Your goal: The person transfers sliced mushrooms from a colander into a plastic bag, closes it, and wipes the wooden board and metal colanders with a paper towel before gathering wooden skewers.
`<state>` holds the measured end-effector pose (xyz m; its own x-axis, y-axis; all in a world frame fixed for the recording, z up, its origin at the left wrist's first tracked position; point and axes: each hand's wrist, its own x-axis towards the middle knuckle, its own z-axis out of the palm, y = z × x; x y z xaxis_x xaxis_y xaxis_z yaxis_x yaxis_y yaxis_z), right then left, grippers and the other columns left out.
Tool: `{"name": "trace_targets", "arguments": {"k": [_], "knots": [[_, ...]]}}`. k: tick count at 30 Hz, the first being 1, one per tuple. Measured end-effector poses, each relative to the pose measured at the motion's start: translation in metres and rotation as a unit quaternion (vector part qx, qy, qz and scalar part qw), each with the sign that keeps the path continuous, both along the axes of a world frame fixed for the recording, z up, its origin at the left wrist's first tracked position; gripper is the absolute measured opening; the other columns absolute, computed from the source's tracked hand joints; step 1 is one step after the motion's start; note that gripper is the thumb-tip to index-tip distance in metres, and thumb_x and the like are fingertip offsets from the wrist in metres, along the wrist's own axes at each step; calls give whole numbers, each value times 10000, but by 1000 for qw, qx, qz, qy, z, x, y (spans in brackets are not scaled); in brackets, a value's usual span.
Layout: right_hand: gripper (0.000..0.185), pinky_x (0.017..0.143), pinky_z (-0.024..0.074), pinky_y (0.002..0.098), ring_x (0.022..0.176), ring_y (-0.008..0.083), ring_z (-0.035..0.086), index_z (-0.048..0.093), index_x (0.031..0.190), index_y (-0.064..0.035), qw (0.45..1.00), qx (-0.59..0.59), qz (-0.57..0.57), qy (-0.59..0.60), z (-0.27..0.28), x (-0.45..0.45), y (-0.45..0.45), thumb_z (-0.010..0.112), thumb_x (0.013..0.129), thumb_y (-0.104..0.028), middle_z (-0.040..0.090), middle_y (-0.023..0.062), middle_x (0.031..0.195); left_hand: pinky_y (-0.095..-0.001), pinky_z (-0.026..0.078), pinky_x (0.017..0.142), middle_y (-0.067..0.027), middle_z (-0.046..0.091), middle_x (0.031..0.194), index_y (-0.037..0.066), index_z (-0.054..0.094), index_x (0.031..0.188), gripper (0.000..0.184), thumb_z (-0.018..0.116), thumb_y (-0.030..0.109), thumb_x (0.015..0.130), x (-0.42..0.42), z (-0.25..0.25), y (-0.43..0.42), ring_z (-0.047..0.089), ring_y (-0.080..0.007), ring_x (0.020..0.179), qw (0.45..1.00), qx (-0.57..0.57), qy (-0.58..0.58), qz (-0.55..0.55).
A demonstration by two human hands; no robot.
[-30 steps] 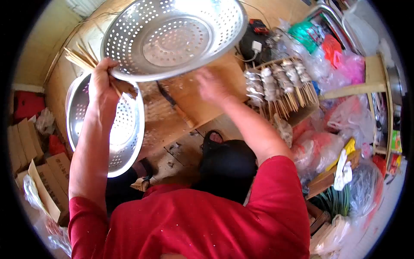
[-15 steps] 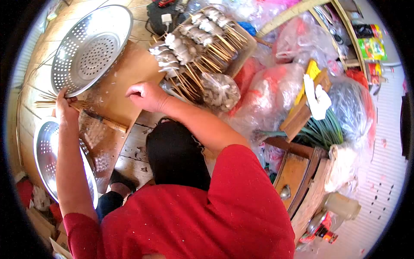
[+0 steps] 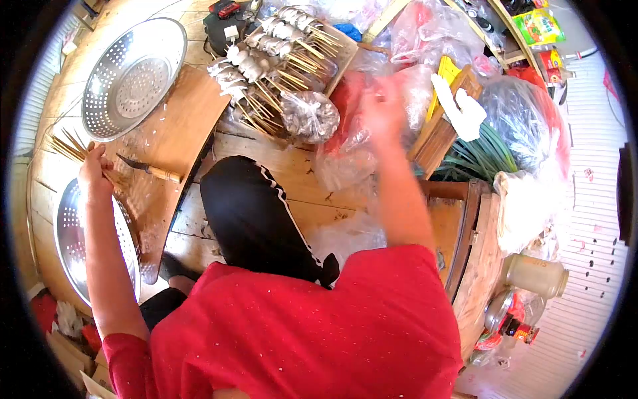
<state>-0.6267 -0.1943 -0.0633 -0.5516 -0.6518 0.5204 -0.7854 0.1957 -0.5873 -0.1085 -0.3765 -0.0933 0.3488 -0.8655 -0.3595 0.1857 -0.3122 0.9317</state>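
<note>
My left hand (image 3: 97, 169) is closed around a bundle of thin wooden skewers (image 3: 66, 143), whose ends fan out to the left between two colanders. Beside it on the wooden board (image 3: 199, 100) lies a knife (image 3: 151, 169) with a wooden handle. My right hand (image 3: 385, 113) is stretched out over the plastic bags (image 3: 355, 113); motion smears its fingers, so I cannot make out whether it holds anything. Skewers threaded with greyish-white pieces (image 3: 266, 46) are piled in a tray at the back, with a tied clear bag (image 3: 309, 116) in front.
One metal colander (image 3: 93, 100) leans at the back left, another (image 3: 63, 246) stands near my left forearm. Green leafy stalks (image 3: 482, 149), a wooden block (image 3: 438, 133) and a wooden drawer cabinet (image 3: 482, 266) are on the right. A jar (image 3: 538, 276) lies beyond the cabinet.
My right hand has swung from above the board to the right, over the plastic bags. The knife now lies in plain sight. My left hand keeps the skewers, and the view has shifted somewhat.
</note>
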Motion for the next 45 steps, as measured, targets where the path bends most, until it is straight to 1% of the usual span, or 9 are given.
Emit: {"name": "trace_targets", "arguments": {"k": [2,7,14,18,22,26,29,37,45], "knots": [[365,859,431,390,956,329,557,573,1049,12,972,15,-133,195,-3,-103,28,631,746,-183,581,189,1049,-206,338,460,-39,573,829,17,498,1133,336,566,-5,805,-7,29,31,373,-67,492,999,-11,26,-29],[727,918,408,461,1036,399,530,410,1294,-53,920,205,-318,99,-20,-258,84,653,727,-439,539,232,1135,-173,257,397,36,487,718,47,516,1109,303,599,25,818,53,66,139,297,-23,430,998,-40,34,25],[564,903,411,415,1026,359,549,583,1133,-24,885,370,-194,203,-38,-328,80,499,803,-473,591,184,1122,-210,284,408,56,361,582,82,511,1050,264,614,50,809,187,46,276,303,-47,407,963,56,37,260],[515,887,419,415,1031,363,544,562,1157,-10,930,274,-230,88,39,-178,23,516,816,-393,585,182,1135,-222,294,411,51,381,583,108,528,844,122,644,108,808,180,46,296,316,-54,417,948,73,-2,308],[459,899,406,359,1032,284,550,535,1176,-2,993,113,-21,10,30,-99,-33,600,822,-287,584,154,1140,-246,291,416,45,383,578,57,569,908,251,729,117,724,173,23,296,321,-75,421,948,99,-36,301],[300,777,448,268,856,136,579,600,1020,5,951,192,236,-61,53,104,-56,660,784,-171,632,74,929,-244,300,406,40,366,531,30,539,951,286,711,91,730,172,5,304,317,-78,395,936,19,-21,351],[299,733,489,327,821,231,633,610,1045,-64,859,267,432,-61,5,194,-82,642,805,-239,650,130,907,-251,321,395,32,379,532,38,524,861,245,719,87,722,177,0,306,351,-91,394,916,7,-30,400],[427,883,447,389,1003,281,583,581,1106,-90,784,420,410,203,-79,355,-92,643,722,-267,622,143,1046,-249,313,367,21,450,605,87,522,730,246,745,191,734,185,-30,316,342,-84,389,938,27,120,324],[417,836,455,390,978,293,592,606,1057,-91,801,451,370,140,-48,336,-71,629,695,-298,628,145,1038,-246,313,385,25,425,537,109,503,714,107,604,89,740,181,-30,302,336,-84,391,937,-7,222,269]]}}
